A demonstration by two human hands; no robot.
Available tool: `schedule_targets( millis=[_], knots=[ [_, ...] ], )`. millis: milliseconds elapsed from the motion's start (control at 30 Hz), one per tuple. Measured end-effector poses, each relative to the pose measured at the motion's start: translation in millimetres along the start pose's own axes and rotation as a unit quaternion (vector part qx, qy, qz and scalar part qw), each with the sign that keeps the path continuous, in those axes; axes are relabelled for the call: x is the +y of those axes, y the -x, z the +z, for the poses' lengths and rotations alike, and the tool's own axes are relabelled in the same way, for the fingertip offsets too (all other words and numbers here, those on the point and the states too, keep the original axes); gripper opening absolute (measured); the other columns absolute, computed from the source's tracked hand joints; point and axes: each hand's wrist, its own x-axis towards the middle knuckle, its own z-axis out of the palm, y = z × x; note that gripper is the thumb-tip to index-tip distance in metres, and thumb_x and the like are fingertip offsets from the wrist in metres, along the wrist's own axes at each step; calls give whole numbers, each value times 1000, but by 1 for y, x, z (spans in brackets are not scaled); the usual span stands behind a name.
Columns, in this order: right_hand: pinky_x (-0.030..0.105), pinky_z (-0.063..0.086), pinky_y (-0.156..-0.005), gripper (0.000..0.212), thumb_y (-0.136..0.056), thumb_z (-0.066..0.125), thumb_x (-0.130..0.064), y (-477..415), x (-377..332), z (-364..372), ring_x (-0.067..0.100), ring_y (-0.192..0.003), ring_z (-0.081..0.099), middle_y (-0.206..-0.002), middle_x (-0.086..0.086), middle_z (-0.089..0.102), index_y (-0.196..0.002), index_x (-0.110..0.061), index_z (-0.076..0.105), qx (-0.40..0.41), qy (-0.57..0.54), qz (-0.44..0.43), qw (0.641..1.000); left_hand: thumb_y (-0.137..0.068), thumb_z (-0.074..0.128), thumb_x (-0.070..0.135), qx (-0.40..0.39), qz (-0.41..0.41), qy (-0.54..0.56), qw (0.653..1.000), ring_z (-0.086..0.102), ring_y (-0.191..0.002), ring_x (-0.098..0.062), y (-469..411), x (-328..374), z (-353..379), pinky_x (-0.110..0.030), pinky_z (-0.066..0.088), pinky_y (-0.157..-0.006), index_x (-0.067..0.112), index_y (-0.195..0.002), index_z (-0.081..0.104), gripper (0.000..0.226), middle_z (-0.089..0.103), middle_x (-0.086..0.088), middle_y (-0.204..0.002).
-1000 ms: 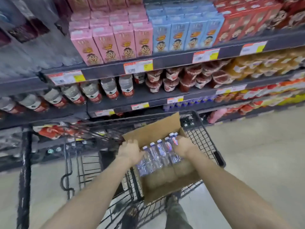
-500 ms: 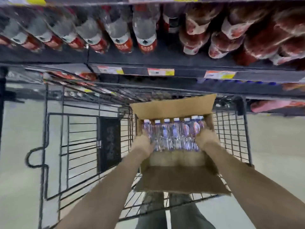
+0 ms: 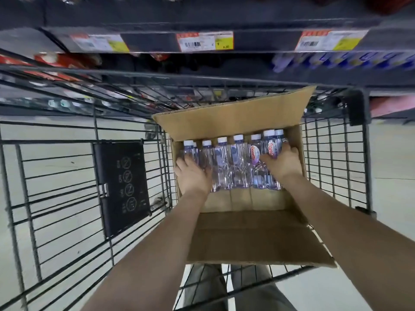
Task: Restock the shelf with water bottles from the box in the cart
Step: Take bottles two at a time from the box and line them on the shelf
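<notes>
"Fingers [image 3: 272, 153] first: what have they got?"

"Left hand [image 3: 194, 176] curls over the end bottles on the row's left, and right hand [image 3: 284, 162] wraps the labelled ones on its right. Both are grasping."

"And the rest, big to small?"

"Dark shelf [image 3: 157, 41] runs across the top, carrying price tags [image 3: 204, 41]. Wire shopping cart [image 3: 366, 153] stands near it. Open cardboard box [image 3: 233, 122] sits in the cart's right part. Water bottles [image 3: 235, 162] fill the box's far half in a row, white caps toward the shelf."
</notes>
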Motion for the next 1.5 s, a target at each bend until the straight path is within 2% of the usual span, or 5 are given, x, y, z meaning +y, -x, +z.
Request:
schedule_targets(
  millis=[433,633,767,1267,1500],
  knots=[
    [46,41,-105,87,-81,80,-53,-4,5,23,41,-128,47,-138,21,47,-140,1,46,53,-36,0,998,-90,77,31,49,-61,234,969,64,-107,-35,-27,-2,12,-45,54,-88,15,-129,43,54,59,-14,-128],
    [30,44,-66,62,-84,83,-34,-2,1,21,25,-85,61,-95,3,58,-127,-4,49,30,-138,23,990,-91,77,31,39,-87,284,954,68,-108,-37,-25,-2,17,-42,55,-88,10,-141,37,67,66,-16,-125],
    [30,45,-73,69,-82,85,-33,6,4,24,24,-89,58,-97,1,59,-133,-7,47,15,-140,-2,990,-87,79,41,12,-87,265,960,63,-114,-35,-32,-4,16,-36,53,-87,5,-127,50,62,59,-16,-127],
    [30,56,-82,45,-74,91,-17,114,-42,-38,20,-94,70,-103,0,74,-114,-9,71,-6,-231,-87,969,-73,91,41,85,161,295,938,64,-88,-16,59,-20,-94,-26,40,-70,14,-109,55,57,67,8,-98],
    [46,59,-87,59,-56,92,-45,202,-82,-90,27,-94,73,-99,2,77,-104,-17,71,62,-268,-165,947,-74,92,35,123,264,362,885,62,-100,-2,117,-33,-183,-10,47,-83,25,-124,59,61,67,15,-111]
  ],
)
